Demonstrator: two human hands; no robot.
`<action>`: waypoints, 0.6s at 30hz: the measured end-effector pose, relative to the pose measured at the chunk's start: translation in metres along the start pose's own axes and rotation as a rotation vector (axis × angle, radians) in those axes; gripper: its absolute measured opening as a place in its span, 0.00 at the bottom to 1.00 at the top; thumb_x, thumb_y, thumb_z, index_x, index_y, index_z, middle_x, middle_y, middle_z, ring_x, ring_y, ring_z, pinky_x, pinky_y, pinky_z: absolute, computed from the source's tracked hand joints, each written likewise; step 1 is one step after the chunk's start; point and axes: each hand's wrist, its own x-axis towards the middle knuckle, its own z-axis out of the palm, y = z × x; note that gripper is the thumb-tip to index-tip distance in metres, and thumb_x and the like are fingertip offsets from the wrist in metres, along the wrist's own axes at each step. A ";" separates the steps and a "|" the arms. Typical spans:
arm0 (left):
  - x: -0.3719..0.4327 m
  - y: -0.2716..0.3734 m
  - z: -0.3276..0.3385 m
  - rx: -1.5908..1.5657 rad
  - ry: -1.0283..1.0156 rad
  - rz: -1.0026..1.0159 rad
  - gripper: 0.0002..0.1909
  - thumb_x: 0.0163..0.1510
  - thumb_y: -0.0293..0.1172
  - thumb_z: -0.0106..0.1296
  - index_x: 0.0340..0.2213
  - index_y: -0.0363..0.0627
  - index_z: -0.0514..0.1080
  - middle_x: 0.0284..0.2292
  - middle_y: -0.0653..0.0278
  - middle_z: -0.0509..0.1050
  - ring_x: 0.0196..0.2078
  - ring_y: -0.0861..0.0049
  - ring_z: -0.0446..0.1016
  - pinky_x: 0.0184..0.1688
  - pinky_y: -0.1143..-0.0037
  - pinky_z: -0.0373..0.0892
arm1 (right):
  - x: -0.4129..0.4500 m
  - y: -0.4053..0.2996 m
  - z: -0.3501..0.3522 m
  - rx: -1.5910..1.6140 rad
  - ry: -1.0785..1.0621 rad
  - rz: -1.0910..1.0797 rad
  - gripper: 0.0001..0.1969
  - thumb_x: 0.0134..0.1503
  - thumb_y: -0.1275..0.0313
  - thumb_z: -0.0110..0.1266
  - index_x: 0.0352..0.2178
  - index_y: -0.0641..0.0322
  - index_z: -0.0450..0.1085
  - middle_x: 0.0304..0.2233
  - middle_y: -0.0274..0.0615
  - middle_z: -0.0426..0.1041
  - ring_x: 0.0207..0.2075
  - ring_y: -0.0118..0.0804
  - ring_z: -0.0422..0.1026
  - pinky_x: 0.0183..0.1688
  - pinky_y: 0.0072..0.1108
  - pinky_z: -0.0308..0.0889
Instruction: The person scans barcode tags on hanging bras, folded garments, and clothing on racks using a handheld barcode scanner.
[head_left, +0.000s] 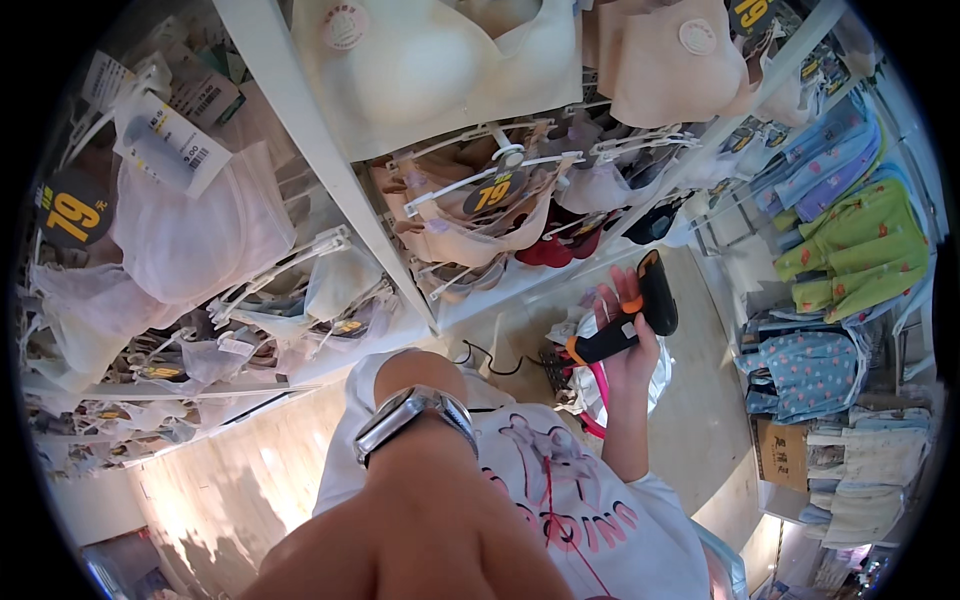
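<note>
My right hand (634, 352) is raised palm up on the right. It holds a black and orange handheld barcode scanner (619, 330) by the handle, its fingers behind it and the thumb against its side. The scanner's head points up. Very near the camera at bottom centre, my left hand (420, 517) shows its back, a metal smartwatch (412, 420) on the wrist; its fingers are out of sight. Racks of bras on hangers stand before me: a white bra (420, 67), a beige bra (667, 67) and a pale pink bra (202, 232) with paper tags.
White shelf frames (330, 150) divide the racks. A black cable (491, 364) runs near the scanner. Behind my right hand are a silvery bag and a pink hoop (600, 390). Green patterned garments (855, 255), folded clothing (862, 465) and a cardboard box (782, 454) line the right side.
</note>
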 end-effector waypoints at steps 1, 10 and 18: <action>0.001 0.000 0.000 0.005 -0.002 0.000 0.16 0.42 0.15 0.53 0.33 0.41 0.62 0.35 0.62 0.64 0.39 0.73 0.68 0.37 0.75 0.71 | 0.002 0.000 0.000 0.002 -0.007 -0.001 0.34 0.47 0.68 0.54 0.56 0.62 0.52 0.56 0.45 0.55 0.54 0.40 0.59 0.55 0.28 0.54; -0.002 0.020 -0.005 -0.061 -0.010 0.056 0.19 0.40 0.12 0.53 0.34 0.39 0.58 0.35 0.58 0.63 0.38 0.69 0.67 0.34 0.74 0.74 | 0.000 0.007 -0.001 -0.008 0.008 0.021 0.34 0.47 0.69 0.54 0.55 0.62 0.52 0.56 0.44 0.56 0.54 0.40 0.59 0.56 0.28 0.54; -0.003 0.004 -0.002 -0.033 -0.035 0.004 0.16 0.41 0.14 0.52 0.32 0.39 0.60 0.33 0.58 0.65 0.38 0.70 0.68 0.35 0.74 0.73 | -0.003 0.012 0.003 -0.002 0.005 0.036 0.33 0.47 0.69 0.54 0.55 0.62 0.53 0.55 0.45 0.57 0.54 0.40 0.59 0.56 0.28 0.53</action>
